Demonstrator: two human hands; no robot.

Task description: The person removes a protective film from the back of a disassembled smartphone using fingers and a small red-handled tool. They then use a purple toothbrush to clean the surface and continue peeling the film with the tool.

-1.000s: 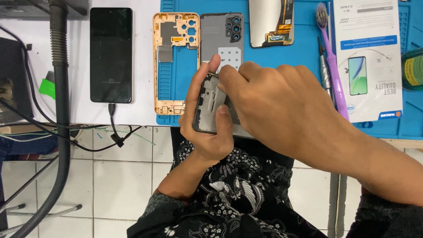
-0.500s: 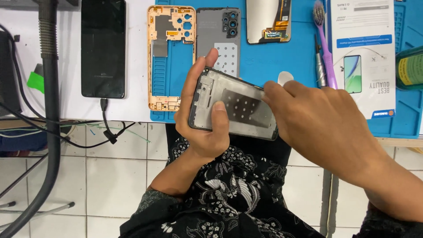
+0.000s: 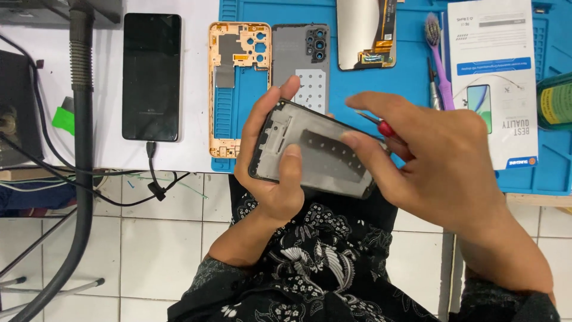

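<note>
The person's left hand [image 3: 271, 173] is wrapped around a dark phone frame [image 3: 316, 152], thumb pressed on its face and fingers curled behind its far edge, so the frame is held tilted above the near edge of the blue mat [image 3: 405, 95], over the lap rather than lying on the worktop. The right hand [image 3: 435, 161] is closed on a small red-handled tool [image 3: 381, 126], whose thin tip points toward the frame's upper right corner; a fingertip of that hand rests on the frame's right end.

Everything else sits in relation to that blue mat. On its left part lies an orange mid-frame [image 3: 238, 89], and just beside it to the right a grey back cover [image 3: 301, 62] with camera holes. At the mat's far edge is a loose screen panel [image 3: 363, 33] with a flex cable. Toward the right of the mat lie a purple toothbrush [image 3: 438, 59] and a white box [image 3: 494, 77]. A green bottle [image 3: 555, 101] stands at the mat's right edge, partly cut off. Off the mat to the left, on the white worktop [image 3: 193, 119], a black phone [image 3: 151, 76] lies face up with a cable [image 3: 152, 173] plugged into its near end.
</note>
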